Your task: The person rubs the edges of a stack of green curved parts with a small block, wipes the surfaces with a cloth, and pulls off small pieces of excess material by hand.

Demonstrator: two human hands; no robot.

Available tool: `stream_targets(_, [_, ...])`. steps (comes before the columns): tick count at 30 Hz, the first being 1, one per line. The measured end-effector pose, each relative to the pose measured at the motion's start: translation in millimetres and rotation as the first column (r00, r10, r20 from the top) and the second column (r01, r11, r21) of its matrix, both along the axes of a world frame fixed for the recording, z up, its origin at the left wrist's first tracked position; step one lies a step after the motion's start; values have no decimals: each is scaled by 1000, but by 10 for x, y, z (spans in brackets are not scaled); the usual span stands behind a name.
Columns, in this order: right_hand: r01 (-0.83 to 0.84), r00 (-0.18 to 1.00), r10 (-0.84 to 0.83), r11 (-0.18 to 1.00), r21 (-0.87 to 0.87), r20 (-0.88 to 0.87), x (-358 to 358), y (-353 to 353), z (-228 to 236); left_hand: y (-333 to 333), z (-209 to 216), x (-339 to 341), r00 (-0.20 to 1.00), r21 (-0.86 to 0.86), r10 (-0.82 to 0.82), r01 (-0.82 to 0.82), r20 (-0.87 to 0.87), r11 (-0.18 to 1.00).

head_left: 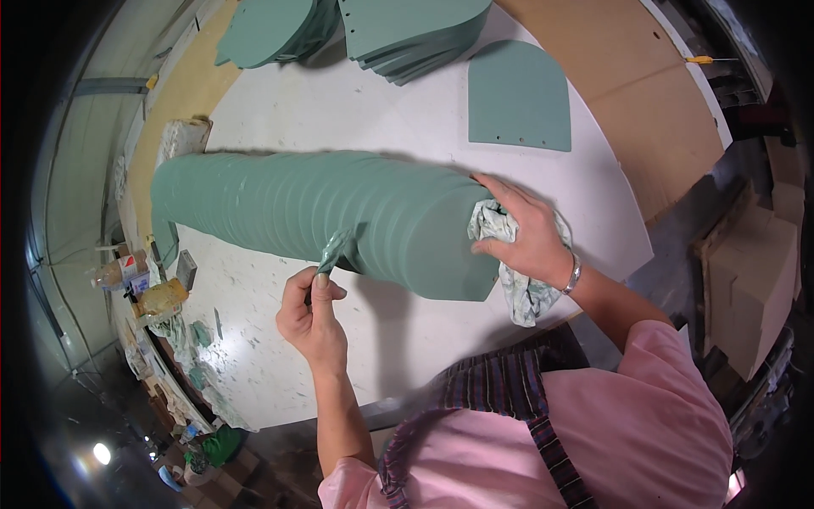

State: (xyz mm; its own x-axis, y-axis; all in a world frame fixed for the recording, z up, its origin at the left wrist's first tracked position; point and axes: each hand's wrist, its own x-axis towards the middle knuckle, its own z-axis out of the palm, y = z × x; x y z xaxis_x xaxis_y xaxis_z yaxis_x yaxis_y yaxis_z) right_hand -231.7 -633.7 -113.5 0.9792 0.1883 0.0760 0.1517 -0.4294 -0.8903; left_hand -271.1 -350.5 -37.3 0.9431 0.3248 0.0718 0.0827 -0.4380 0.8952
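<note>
A long row of green flat pieces, each with a rounded edge, stands packed face to face across the white work surface. My right hand is at its right end, with a crumpled, green-stained white cloth gripped in it. The fingers rest on the end piece's upper edge and the thumb lies by its face. Below the row's middle, my left hand pinches a small, glossy green strip between thumb and fingers. The strip's tip overlaps the row's lower edge; whether it touches I cannot tell.
Fanned green pieces and another green pile lie at the far edge. A single green piece with small holes lies at far right. A whitish block backs the row's left end. A yellowish container stands at left, cardboard boxes at right.
</note>
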Motion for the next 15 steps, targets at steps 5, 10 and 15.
stream_targets(5, [12,998,-13,1000,20,55,-16,-3,-69,-119,24,-21,994,30,-105,106,-25,994])
stream_targets(10, [33,965,-26,999,-19,262,-25,-14,-186,-223,108,80,978,222,-207,193,41,956])
stream_targets(15, [39,958,-37,999,-3,285,-33,-3,-202,-162,171,31,991,178,-122,111,55,978])
